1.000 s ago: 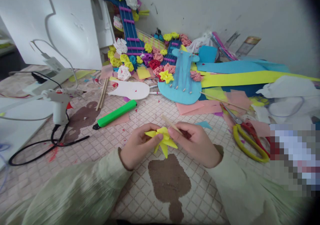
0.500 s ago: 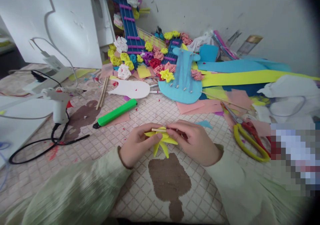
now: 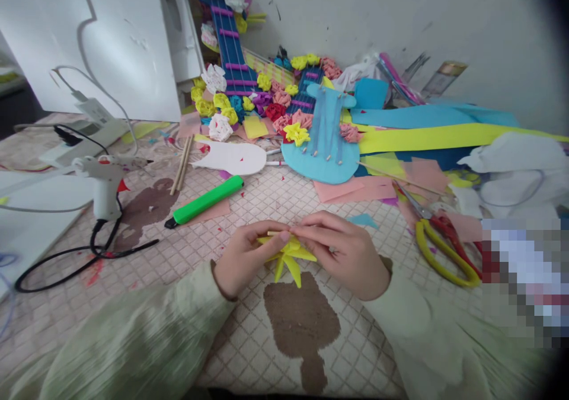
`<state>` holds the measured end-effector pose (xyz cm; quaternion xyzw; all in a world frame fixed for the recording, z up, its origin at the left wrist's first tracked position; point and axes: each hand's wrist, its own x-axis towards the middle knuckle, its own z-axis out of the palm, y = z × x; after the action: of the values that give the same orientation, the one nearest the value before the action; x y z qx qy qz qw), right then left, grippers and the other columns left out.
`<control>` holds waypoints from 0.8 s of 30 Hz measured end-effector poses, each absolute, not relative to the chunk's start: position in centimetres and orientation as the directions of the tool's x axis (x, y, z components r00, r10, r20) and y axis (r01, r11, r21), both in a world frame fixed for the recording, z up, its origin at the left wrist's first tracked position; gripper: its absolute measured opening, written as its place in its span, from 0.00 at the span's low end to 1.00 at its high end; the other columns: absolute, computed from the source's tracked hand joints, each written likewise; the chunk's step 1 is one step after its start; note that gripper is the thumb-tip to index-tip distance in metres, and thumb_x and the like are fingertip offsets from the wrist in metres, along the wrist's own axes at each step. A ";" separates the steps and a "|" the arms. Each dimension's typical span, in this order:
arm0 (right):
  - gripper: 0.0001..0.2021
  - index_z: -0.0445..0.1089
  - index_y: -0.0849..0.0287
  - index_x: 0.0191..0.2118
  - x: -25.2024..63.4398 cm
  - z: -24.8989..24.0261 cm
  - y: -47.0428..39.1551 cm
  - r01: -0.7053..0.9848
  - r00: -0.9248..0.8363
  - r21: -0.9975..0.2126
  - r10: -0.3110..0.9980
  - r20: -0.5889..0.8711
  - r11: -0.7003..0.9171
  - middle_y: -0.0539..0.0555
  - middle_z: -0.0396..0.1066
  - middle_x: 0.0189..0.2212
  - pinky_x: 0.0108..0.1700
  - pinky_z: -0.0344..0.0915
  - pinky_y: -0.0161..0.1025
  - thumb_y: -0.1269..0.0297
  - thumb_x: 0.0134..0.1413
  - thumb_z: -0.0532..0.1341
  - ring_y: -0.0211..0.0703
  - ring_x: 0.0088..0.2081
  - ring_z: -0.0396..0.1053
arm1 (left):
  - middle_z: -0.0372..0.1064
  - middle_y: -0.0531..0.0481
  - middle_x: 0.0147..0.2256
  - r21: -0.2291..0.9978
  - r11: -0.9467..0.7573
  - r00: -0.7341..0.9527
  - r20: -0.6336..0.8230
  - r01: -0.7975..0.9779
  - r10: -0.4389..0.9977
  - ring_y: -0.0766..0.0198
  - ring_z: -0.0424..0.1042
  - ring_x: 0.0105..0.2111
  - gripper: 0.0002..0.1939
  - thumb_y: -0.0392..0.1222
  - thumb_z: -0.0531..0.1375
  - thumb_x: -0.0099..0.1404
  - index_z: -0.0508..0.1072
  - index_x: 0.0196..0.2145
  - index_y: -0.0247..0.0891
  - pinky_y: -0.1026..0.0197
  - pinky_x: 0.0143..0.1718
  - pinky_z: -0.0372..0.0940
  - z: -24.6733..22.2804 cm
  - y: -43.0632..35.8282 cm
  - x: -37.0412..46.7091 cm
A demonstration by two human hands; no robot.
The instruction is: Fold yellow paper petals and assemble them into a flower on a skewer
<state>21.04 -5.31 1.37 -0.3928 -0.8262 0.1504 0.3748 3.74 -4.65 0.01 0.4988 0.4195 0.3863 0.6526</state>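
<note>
A yellow paper flower [image 3: 291, 265] with long pointed petals is held low over the table, in front of me. My left hand [image 3: 242, 258] pinches it from the left, thumb on top near its centre. Across the flower's upper side lies a short pale wooden stick [image 3: 275, 233], its right end hidden by fingers. My right hand [image 3: 349, 253] closes on the flower from the right, its fingertips meeting the left thumb by the stick. Whether the right fingertips also grip the stick is hidden.
A green utility knife [image 3: 208, 200] and a white glue gun [image 3: 105, 186] with a looping black cord lie to the left. On the right are scissors [image 3: 444, 252] with yellow and red handles. Behind stand a light-blue guitar-shaped cutout [image 3: 320, 166], paper flowers and coloured strips.
My right fingers have moved left over the stick, covering more of it. The flower has tilted and dipped slightly. My left hand has hardly moved.
</note>
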 end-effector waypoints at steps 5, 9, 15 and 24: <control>0.10 0.70 0.60 0.36 20.8 1.4 -5.6 0.565 -0.397 -0.528 0.770 0.499 0.633 0.53 0.69 0.33 0.30 0.64 0.32 0.74 0.52 0.52 0.33 0.30 0.67 | 0.68 0.51 0.24 0.990 0.139 0.308 -0.137 0.016 0.942 0.70 0.64 0.23 0.11 0.45 0.60 0.53 0.73 0.30 0.34 0.69 0.22 0.59 0.0 -4.6 3.8; 0.10 0.70 0.59 0.37 20.6 1.5 -5.8 0.571 -0.362 -0.553 0.791 0.494 0.607 0.53 0.69 0.33 0.31 0.64 0.31 0.72 0.52 0.53 0.34 0.31 0.66 | 0.68 0.51 0.25 0.993 0.114 0.296 -0.117 0.026 0.948 0.71 0.64 0.22 0.09 0.43 0.60 0.53 0.73 0.30 0.34 0.69 0.22 0.59 0.0 -4.6 3.9; 0.08 0.68 0.59 0.36 20.3 1.7 -6.0 0.575 -0.296 -0.647 0.864 0.407 0.501 0.51 0.70 0.31 0.26 0.63 0.30 0.70 0.51 0.55 0.32 0.26 0.65 | 0.70 0.50 0.26 0.997 0.066 0.301 -0.075 0.040 0.951 0.70 0.65 0.23 0.09 0.42 0.59 0.54 0.73 0.30 0.34 0.69 0.23 0.61 0.2 -4.6 3.9; 0.09 0.70 0.58 0.36 20.4 1.8 -6.0 0.552 -0.294 -0.643 0.846 0.445 0.531 0.52 0.69 0.32 0.27 0.63 0.31 0.71 0.52 0.54 0.32 0.26 0.65 | 0.70 0.50 0.26 0.997 0.071 0.303 -0.075 0.023 0.950 0.70 0.66 0.22 0.09 0.41 0.59 0.54 0.72 0.31 0.34 0.69 0.22 0.61 0.4 -4.7 3.9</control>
<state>20.42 -6.01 1.76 -0.4467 -0.7823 0.1872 0.3916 3.90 -4.66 0.39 0.5548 0.4383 0.3957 0.5861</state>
